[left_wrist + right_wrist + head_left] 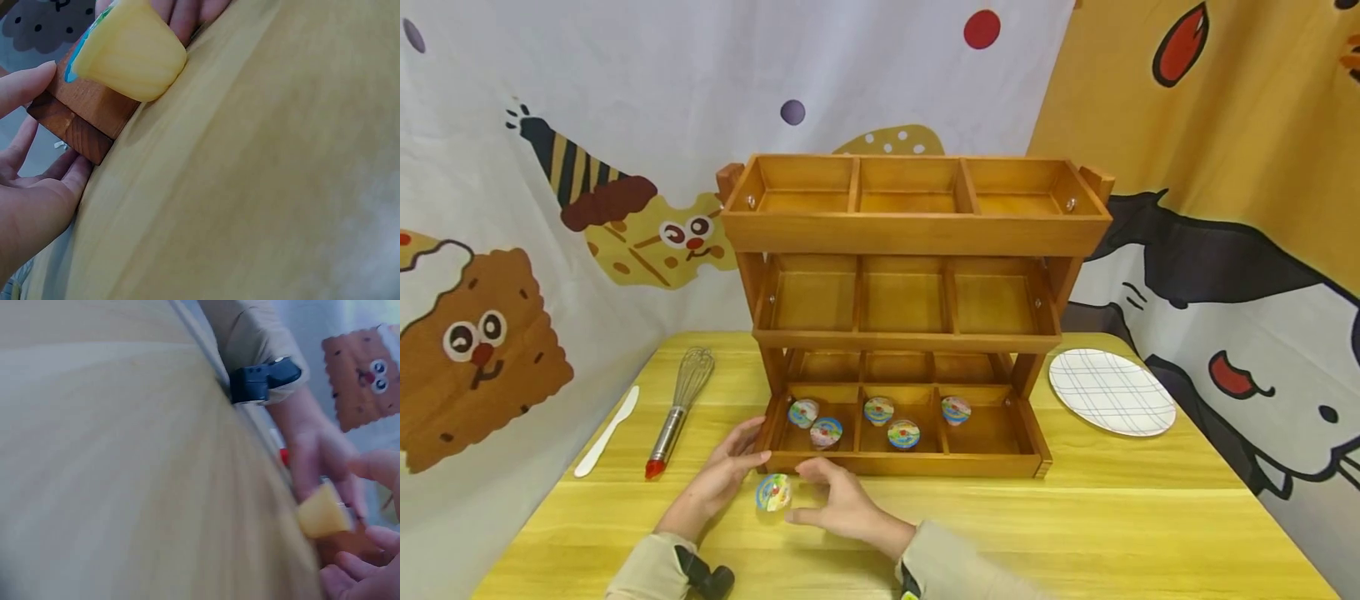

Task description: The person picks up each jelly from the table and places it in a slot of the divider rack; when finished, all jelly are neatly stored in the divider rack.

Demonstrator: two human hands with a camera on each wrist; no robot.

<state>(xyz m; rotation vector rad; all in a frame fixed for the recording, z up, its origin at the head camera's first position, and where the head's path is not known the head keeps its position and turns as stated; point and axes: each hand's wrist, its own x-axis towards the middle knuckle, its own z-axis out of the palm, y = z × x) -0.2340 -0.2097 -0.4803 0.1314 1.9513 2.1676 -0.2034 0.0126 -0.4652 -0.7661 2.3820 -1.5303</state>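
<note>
In the head view a small jelly cup [773, 492] with a printed lid stands on the table just in front of the wooden rack [917, 465]. Its pale yellow body [134, 53] shows in the left wrist view. My right hand [850, 504] is beside it, thumb and forefinger spread apart at its right. My left hand [722, 475] rests at the rack's front left corner, thumb at the front rim and extended fingers along the outer side. Several jelly cups lie in the bottom tier: two in the left compartment, two in the middle, one in the right [956, 409].
Left of the rack lie a whisk [679, 408] with a red-tipped handle and a white plastic knife [607, 432]. A white checked plate [1111, 392] lies at the right. The rack's upper two tiers rise behind the hands, with a printed curtain [880, 75] at the back.
</note>
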